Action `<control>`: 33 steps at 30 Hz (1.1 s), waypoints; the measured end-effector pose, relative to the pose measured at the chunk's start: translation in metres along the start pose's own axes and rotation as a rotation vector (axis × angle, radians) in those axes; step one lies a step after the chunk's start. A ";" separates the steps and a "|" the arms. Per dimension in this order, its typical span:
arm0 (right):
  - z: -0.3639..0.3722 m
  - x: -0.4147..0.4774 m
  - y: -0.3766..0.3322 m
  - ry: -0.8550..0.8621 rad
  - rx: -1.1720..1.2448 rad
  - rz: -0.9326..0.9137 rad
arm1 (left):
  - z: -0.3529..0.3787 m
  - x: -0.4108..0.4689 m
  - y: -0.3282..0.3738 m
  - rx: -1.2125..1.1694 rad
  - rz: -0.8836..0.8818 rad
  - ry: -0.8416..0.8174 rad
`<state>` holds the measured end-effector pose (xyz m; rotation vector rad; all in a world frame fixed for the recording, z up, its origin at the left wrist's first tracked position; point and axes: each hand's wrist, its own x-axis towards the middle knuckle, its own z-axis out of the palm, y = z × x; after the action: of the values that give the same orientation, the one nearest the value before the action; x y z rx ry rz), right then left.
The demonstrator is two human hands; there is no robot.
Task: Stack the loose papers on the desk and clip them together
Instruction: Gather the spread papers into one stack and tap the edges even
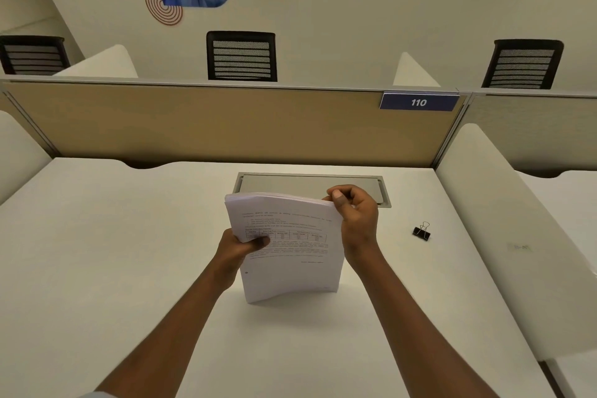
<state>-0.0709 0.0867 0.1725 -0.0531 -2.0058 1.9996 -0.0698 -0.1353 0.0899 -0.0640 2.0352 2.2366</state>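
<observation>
One paper stack [292, 268] in left hand [237, 250], right hand [357, 220] — clip [421, 232] aside.

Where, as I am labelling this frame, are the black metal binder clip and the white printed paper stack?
black metal binder clip [421, 234]: head view, black body.
white printed paper stack [287, 263]: head view, front sheet's middle.

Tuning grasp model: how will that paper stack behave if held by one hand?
Probably floppy: the paper stack bows with the left hand gripping its side and the right hand pinching a top corner. Sheets likely slide apart: top edges look fanned, and the binder clip lies unused on the desk.
</observation>
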 end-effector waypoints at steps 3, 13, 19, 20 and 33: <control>0.000 0.001 -0.001 -0.012 0.043 0.028 | 0.000 0.000 -0.001 0.002 -0.003 -0.001; -0.011 -0.001 0.011 -0.091 0.211 -0.025 | -0.001 -0.004 -0.005 -0.017 -0.034 -0.028; -0.027 -0.017 0.053 -0.191 0.083 -0.022 | 0.000 -0.010 -0.016 -0.042 -0.069 0.006; -0.027 -0.019 0.060 -0.200 0.022 -0.017 | 0.001 -0.009 -0.017 -0.040 -0.069 0.014; -0.017 -0.023 0.085 -0.147 -0.187 0.209 | 0.004 -0.007 -0.015 -0.064 -0.067 0.053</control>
<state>-0.0612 0.0996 0.0842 -0.1668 -2.3642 1.9808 -0.0607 -0.1300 0.0761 -0.1961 1.9557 2.2820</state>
